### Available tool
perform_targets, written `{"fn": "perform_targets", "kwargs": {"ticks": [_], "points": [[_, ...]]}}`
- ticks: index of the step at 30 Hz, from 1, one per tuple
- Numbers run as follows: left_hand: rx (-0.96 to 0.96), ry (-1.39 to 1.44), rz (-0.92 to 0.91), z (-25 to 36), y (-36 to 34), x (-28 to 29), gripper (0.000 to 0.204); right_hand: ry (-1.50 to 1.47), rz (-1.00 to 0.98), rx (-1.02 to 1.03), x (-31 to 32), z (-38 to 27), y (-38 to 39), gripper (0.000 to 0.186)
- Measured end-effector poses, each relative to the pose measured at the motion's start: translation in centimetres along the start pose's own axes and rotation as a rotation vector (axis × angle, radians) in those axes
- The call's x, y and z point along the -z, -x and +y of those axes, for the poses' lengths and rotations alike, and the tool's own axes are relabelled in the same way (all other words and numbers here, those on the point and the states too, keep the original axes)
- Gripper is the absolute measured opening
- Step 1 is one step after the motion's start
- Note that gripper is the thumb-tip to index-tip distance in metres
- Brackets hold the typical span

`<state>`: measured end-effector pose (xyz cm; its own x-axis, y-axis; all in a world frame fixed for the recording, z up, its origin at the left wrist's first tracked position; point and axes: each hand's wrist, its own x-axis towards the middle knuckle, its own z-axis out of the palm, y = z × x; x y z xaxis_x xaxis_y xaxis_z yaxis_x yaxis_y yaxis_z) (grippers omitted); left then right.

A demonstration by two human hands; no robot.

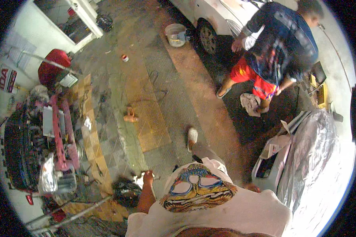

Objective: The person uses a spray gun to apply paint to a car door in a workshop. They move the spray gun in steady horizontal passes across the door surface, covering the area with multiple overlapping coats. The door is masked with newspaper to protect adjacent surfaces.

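Observation:
My left hand (148, 177) hangs low beside my white printed shirt (201, 193), its fingers closed around a small white crumpled thing (139, 179). Whether that is cloth or paper I cannot tell. Just beneath it lies a dark, bundled object (125, 190) on the floor. On the other side, only a little of my right hand (252, 187) shows past the shirt. It is near a light grey car bumper (269, 168), and its fingers are too hidden to read. One white shoe (192, 135) of mine is ahead on the tiled floor.
A co-worker (283, 43) in red shorts bends beside a white car (225, 15), near a pale rag (250, 103). A bucket (175, 35) stands by its wheel. Car parts and a pink-red beam (59, 134) line the left. Plastic-wrapped panels (314, 154) stand right. An orange object (130, 115) lies ahead.

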<state>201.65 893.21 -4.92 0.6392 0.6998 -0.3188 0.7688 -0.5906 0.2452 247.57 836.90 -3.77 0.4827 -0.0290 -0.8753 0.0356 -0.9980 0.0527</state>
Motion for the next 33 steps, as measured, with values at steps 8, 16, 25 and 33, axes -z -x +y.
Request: {"fn": "perform_targets", "kwargs": {"ticks": [8, 16, 25, 33], "points": [[0.369, 0.526, -0.386, 4.4, -21.2, 6.2, 0.030, 0.026, 0.501, 0.818, 34.8, -56.8, -8.0, 0.068], [0.582, 0.687, -0.467, -0.9, -44.4, 14.3, 0.031, -0.265, 0.488, 1.243, 53.9, -101.0, -1.0, 0.056], [0.525, 0.749, -0.203, -11.1, -81.4, 33.3, 0.032, 0.214, 0.132, 0.353, 51.7, -90.2, -18.1, 0.070], [0.477, 0.646, -0.018, -16.7, -113.1, 45.2, 0.028, -0.009, 0.001, -0.089, 58.7, -99.1, -22.8, 0.062]]}}
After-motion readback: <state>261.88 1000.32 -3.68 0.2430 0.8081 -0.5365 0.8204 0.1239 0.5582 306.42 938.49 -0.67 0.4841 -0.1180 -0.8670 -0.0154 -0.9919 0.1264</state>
